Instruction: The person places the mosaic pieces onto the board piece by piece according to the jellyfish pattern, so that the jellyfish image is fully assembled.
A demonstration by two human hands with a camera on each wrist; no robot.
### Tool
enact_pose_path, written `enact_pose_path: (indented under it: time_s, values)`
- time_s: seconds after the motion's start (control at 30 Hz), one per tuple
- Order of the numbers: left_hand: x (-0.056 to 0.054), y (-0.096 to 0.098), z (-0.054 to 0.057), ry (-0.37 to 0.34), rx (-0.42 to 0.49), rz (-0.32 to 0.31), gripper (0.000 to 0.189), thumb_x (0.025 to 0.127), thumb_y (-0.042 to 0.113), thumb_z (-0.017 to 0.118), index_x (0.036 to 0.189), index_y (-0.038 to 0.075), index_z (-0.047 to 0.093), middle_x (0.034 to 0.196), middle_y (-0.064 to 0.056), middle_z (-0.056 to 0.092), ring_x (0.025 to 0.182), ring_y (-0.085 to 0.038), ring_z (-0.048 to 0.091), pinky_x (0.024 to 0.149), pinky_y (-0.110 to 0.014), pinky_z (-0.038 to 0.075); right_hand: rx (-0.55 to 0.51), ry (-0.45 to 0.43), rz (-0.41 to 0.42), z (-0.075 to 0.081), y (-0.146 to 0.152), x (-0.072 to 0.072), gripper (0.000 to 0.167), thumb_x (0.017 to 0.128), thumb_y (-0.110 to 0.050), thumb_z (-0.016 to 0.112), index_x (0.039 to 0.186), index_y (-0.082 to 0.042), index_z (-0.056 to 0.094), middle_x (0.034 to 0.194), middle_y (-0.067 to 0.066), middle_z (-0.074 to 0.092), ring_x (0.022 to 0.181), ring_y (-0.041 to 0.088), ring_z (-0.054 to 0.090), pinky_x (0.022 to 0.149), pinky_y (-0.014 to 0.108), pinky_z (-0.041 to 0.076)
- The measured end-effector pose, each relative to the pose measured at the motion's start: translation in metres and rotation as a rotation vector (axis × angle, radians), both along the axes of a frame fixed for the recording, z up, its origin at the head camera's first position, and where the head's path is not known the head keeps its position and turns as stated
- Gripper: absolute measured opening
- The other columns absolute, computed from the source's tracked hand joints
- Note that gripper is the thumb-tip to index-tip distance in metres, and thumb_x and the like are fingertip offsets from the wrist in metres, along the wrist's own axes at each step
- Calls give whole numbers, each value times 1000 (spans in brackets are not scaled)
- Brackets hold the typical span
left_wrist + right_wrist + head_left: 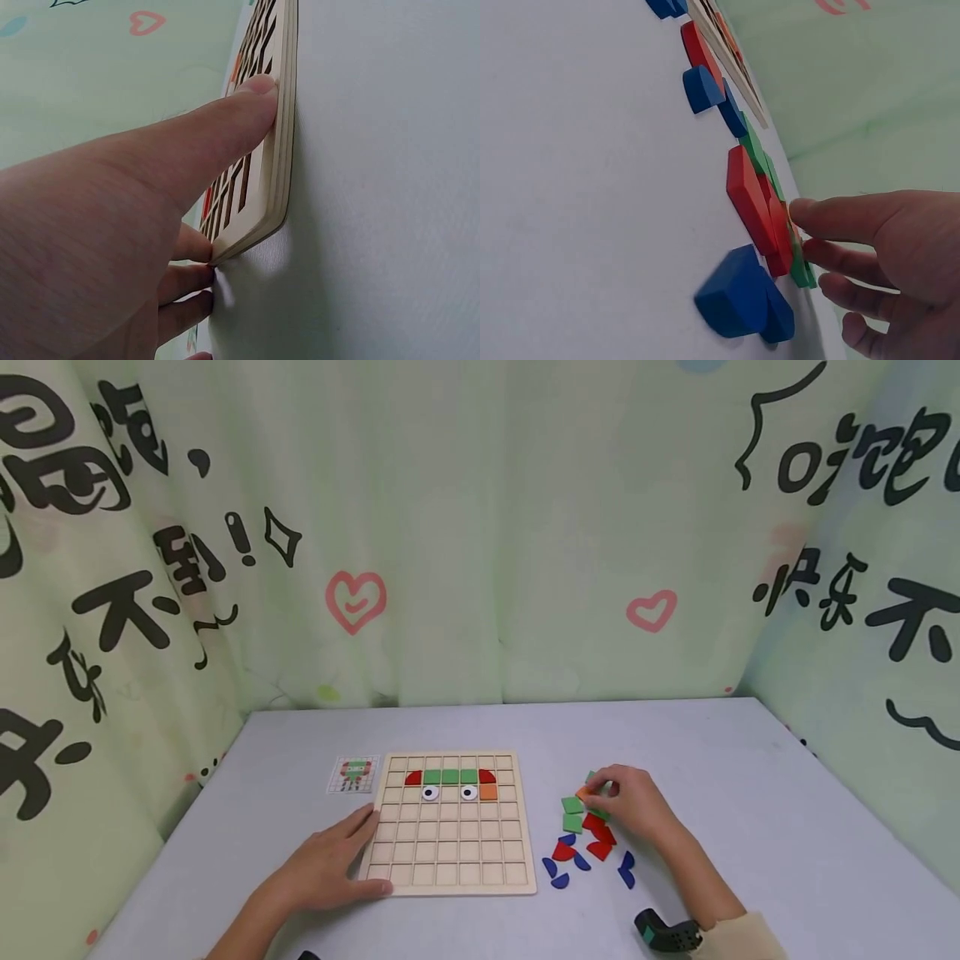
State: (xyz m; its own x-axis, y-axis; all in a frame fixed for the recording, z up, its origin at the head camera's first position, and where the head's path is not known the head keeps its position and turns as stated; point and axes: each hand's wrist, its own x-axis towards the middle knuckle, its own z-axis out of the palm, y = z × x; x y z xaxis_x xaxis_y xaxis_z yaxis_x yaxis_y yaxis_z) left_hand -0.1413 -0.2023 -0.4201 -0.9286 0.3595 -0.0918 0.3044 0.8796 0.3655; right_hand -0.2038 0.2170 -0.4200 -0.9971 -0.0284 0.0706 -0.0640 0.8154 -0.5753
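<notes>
A wooden grid board (pixel 452 852) lies on the table. Its upper rows hold red quarter rounds at both ends of three green squares (pixel 450 776), with two eye pieces (pixel 430 793) and an orange square (pixel 488 792) below. My left hand (pixel 330 864) rests at the board's near left corner, thumb on the front edge, fingers along the left side. To the right, my right hand (pixel 637 806) pinches another orange piece (pixel 582 792) between thumb and index finger, low over the loose pieces; the fingers partly cover it.
Around the right hand lie loose green squares (pixel 572 822), red pieces (pixel 600 850) and several blue rounded pieces (pixel 559 881). A small picture card (pixel 354 774) with a gridded figure lies left of the board. Printed curtains (pixel 450 527) surround the table's back and sides.
</notes>
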Motion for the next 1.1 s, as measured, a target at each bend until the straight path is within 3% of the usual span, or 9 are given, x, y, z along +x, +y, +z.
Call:
enact_pose_path:
  time_s: [0.43, 0.8, 0.9, 1.1]
  values:
    - [3, 0, -2, 8, 4, -1, 104, 74, 68, 67, 150, 6, 34, 158, -14, 29, 140, -36, 38, 106, -58, 36, 29, 15, -7, -6, -3, 2, 19, 82, -15, 76, 99, -8, 71, 82, 5, 57, 73, 17, 47, 55, 21, 44]
    - [7, -1, -4, -20, 12, 5, 105, 74, 70, 67, 150, 6, 33, 158, -13, 29, 140, -37, 38, 106, -59, 35, -76, 11, 39, 0, -26, -1, 17, 83, -19, 75, 99, -14, 72, 97, 4, 65, 86, 18, 52, 57, 22, 49]
    - [5, 1, -3, -11, 20, 3, 105, 74, 70, 66, 151, 7, 33, 158, -13, 28, 140, -36, 37, 106, -58, 35, -85, 27, 85, 7, -42, -5, 15, 83, -20, 76, 97, -17, 73, 99, 1, 67, 88, 18, 52, 60, 23, 48]
    - [0, 3, 0, -14, 20, 11, 105, 73, 70, 67, 151, 8, 33, 159, -12, 28, 141, -35, 37, 107, -59, 34, -96, 85, 260, 13, -83, -15, 9, 83, -19, 76, 92, -20, 73, 95, -7, 69, 85, 13, 53, 67, 24, 44]
